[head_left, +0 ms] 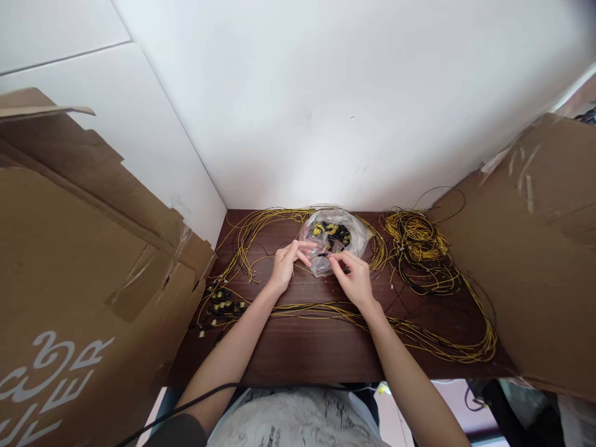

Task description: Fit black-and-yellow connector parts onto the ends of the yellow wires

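Note:
My right hand [352, 274] pinches a small black piece [322, 254] between thumb and fingertips, at the front of a clear plastic bag [358, 233]. To its left, my left hand [286, 266] has its fingers stretched out and apart, close to the bag's left side; I see nothing held in it. Inside the bag lie several small black and yellow parts [338, 234]. Yellow and black wires [246, 239] loop behind and left of the left hand. Another bundle of long wires [321, 308] runs across the table below both hands.
A tangled coil of yellow and black wires [416, 239] lies at the table's right. Several black parts with yellowish ends [223, 304] sit at the left edge. Cardboard [93, 248] stands on the left, more cardboard [526, 261] on the right. A white wall [326, 112] rises behind the brown table [298, 354].

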